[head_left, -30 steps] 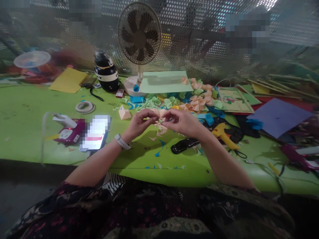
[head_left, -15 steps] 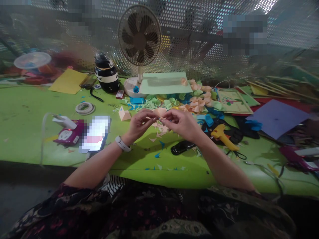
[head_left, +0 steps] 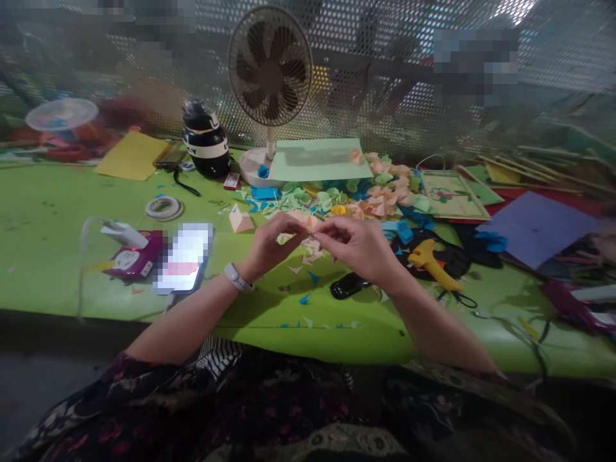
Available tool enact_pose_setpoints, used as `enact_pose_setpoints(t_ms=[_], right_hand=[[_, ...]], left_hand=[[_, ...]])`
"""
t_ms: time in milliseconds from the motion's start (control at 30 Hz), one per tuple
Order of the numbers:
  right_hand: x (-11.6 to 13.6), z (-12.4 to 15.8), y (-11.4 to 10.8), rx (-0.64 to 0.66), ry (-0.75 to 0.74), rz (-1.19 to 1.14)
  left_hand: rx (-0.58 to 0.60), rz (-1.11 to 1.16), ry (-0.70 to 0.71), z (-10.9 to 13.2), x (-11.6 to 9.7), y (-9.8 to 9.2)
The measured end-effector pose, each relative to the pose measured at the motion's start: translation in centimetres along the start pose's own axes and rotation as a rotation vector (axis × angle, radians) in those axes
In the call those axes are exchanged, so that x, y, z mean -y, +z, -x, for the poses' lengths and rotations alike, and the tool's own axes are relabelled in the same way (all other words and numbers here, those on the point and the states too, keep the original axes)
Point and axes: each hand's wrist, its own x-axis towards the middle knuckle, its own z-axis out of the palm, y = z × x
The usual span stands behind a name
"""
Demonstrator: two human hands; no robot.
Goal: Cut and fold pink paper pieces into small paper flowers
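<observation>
Between my fingertips is a small peach paper piece (head_left: 309, 221), mostly covered by the fingers. My left hand (head_left: 275, 242) pinches it from the left, and my right hand (head_left: 355, 247) pinches it from the right, with both sets of fingertips nearly meeting. Just beyond them lies a heap of peach paper flowers (head_left: 385, 196) and green paper petals (head_left: 332, 197). A folded peach paper (head_left: 240, 220) stands to the left of my left hand. Peach and blue scraps (head_left: 312, 278) are scattered beneath my hands.
A yellow glue gun (head_left: 433, 263) and a black stapler-like object (head_left: 349, 285) lie by my right forearm. Left are a lit phone (head_left: 185, 256), a tape roll (head_left: 164, 208) and a purple power strip (head_left: 137, 256). Behind stand a fan (head_left: 270, 70) and a black bottle (head_left: 206, 141).
The peach paper shows less between my fingers than before. My fingertips have shifted slightly, and both hands stay together in the same place.
</observation>
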Motion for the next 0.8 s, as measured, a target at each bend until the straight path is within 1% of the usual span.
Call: enact_pose_setpoints(t_ms=[100,167,400,600,800], right_hand=[[0.03,0.05,0.27,-0.017,-0.011,0.046],[-0.03,-0.03,0.34,-0.022,-0.001,0.068],[-0.22,-0.17,0.06,-0.033,0.029,0.091],[-0.16,-0.18,-0.09,-0.012,0.036,0.093],[-0.2,-0.44,-0.15,-0.002,0.091,0.085]], left_hand=[[0.003,-0.075,0.042,0.02,0.08,0.04],[-0.002,-0.064,0.041,0.07,0.08,0.11],[-0.016,0.046,-0.07,0.36,0.06,0.27],[-0.003,0.038,-0.066,0.44,0.24,0.22],[0.002,-0.026,-0.006,0.47,0.13,0.17]])
